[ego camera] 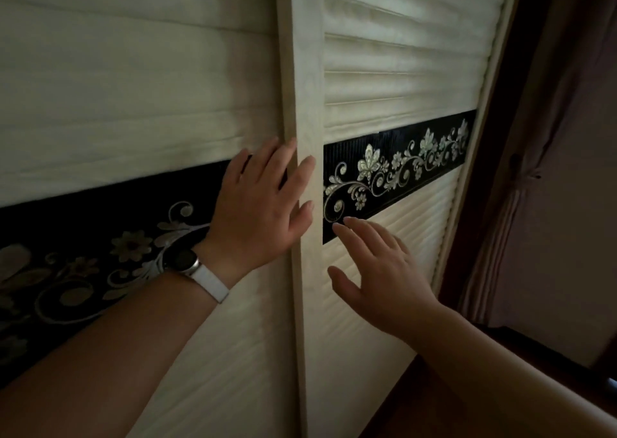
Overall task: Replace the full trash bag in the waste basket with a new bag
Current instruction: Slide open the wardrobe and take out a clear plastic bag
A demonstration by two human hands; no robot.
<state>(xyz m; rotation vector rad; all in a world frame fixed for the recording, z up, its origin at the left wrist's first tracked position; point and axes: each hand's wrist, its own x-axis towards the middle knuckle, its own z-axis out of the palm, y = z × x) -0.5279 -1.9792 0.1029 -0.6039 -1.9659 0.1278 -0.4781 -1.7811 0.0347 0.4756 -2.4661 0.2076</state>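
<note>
Close, dim view of pale louvred doors filling nearly the whole frame: left door (133,86) blurred by nearness, right door (400,53) with crisp horizontal slats. Between them, a plain upright stile (307,70). Across both doors, a black floral band (400,160), sharp on the right, dark and smeared on the left.

Left hand (257,210) flat against the left door's edge, fingers straight and spread, holding nothing, forefinger and thumb lying on the stile. On that wrist, a white-strapped watch (187,260), its dark face unreadable. Forearm cut off by the lower left corner.

Right hand (377,277) lower, just right of the stile, fingers straight and apart, empty, fingertips at the band's lower edge; possibly touching the slats, though hard to tell from this angle. Forearm blurred, leaving through the lower right corner.

At far right, a dark wooden frame (494,137), then a tied-back curtain (500,237) in deep shadow. Beneath, a strip of dark brown surface (417,397), too dim to identify.

Waste basket and trash bag somewhere outside this view.
</note>
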